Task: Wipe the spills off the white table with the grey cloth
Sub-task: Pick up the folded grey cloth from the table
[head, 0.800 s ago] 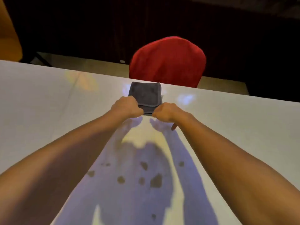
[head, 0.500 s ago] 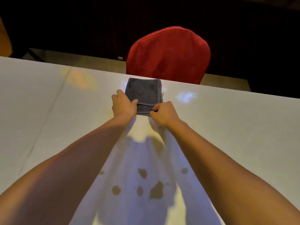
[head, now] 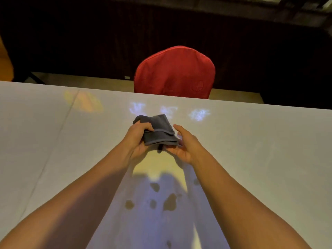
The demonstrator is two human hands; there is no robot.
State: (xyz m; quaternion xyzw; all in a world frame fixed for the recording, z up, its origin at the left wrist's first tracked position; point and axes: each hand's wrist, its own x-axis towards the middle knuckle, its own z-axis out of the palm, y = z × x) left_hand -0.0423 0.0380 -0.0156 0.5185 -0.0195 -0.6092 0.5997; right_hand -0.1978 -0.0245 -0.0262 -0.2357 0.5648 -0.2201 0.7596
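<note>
Smooth white table [head: 53, 150], blotchy brown spills [head: 170, 202]; folded grey cloth [head: 159, 131] tight in left hand [head: 136, 139], right hand [head: 185, 144] cupped.

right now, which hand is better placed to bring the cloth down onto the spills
Left, probably. The left hand grips the grey cloth; the right hand is open, touching its lower edge. The spills lie on the white table, nearer the camera.

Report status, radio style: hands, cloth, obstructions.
Left hand grips folded grey cloth; right hand open at its edge. Brown spills unwiped on white table. Nothing blocking.
</note>
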